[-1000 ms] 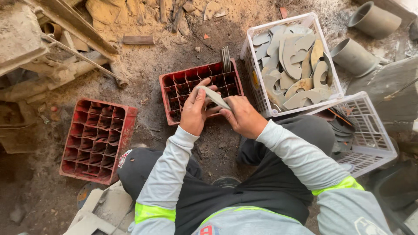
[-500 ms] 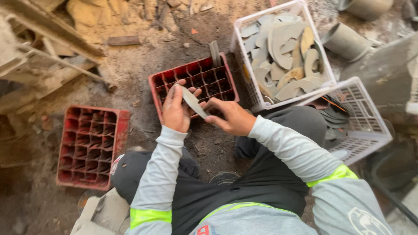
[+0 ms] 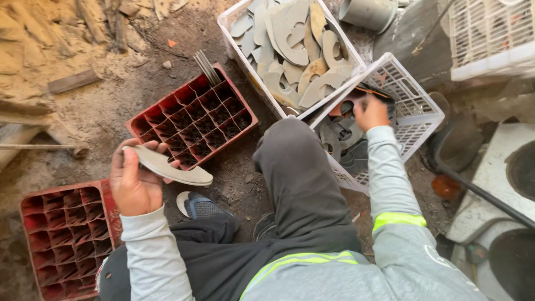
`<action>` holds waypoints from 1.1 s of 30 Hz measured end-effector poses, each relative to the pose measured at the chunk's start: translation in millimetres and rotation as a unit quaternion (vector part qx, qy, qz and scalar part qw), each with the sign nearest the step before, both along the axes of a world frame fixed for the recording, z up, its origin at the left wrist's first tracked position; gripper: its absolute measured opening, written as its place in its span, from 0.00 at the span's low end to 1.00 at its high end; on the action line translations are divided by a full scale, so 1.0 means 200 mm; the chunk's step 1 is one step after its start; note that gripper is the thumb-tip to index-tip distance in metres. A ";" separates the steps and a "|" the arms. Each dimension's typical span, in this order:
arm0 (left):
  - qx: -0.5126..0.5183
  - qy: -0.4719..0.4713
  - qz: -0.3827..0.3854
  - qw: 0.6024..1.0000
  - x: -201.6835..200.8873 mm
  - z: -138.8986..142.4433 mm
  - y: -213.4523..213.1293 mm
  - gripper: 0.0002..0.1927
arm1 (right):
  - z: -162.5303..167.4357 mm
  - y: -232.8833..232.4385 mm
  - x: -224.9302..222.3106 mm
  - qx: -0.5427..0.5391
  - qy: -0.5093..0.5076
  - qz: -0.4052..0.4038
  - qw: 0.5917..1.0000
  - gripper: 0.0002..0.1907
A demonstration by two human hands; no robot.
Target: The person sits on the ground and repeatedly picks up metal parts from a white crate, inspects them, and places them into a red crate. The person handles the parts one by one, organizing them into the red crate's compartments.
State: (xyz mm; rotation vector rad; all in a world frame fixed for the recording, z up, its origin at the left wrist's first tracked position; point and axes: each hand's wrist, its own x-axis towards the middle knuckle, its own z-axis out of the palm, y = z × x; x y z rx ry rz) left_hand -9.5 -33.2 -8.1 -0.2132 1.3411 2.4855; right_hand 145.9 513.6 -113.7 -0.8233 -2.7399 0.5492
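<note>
My left hand (image 3: pixel 132 181) grips a curved, flat grey metal piece (image 3: pixel 170 168) above the near edge of a red divided crate (image 3: pixel 192 120). My right hand (image 3: pixel 370 113) reaches into a tilted white plastic basket (image 3: pixel 409 106) that holds dark curved metal pieces; whether its fingers grip one is hidden. Behind it, another white basket (image 3: pixel 237 33) is full of pale curved metal pieces (image 3: pixel 301 50). My knee in dark trousers (image 3: pixel 292 167) lies between both hands.
A second red divided crate (image 3: pixel 61 239) sits at the lower left. A few thin metal strips (image 3: pixel 207 67) stand at the far edge of the first crate. Grey pipe section (image 3: pixel 368 12) and a white crate (image 3: pixel 490 33) lie at top right. Dirt and wood scraps cover the ground.
My right hand has let go of the grey metal piece and moved right into the tilted white basket. My left hand keeps the piece. The view has shifted right.
</note>
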 end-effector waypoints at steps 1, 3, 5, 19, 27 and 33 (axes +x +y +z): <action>-0.002 -0.005 0.002 1.000 0.00 0.00 -0.01 0.11 | -0.13 0.00 0.10 -0.016 -0.120 -0.038 0.992 0.13; -0.003 -0.011 0.010 1.000 0.00 -0.02 -0.01 0.11 | -0.34 -0.09 0.25 -0.054 -0.136 -0.098 0.984 0.18; -0.001 -0.014 0.007 1.000 -0.01 -0.04 0.01 0.11 | -0.45 -0.19 0.31 -0.056 -0.118 -0.119 0.984 0.20; 0.051 -0.069 -0.019 0.996 0.02 -0.21 0.16 0.12 | -0.03 -0.07 0.33 -0.025 -0.182 -0.074 0.980 0.14; 0.003 -0.097 0.010 0.995 0.02 -0.26 0.25 0.12 | 0.93 -0.57 -0.23 -0.206 0.216 0.268 0.916 0.03; 0.083 -0.084 0.018 0.993 0.02 -0.24 0.25 0.09 | 0.62 -1.40 -0.55 -0.339 0.040 0.369 0.864 0.10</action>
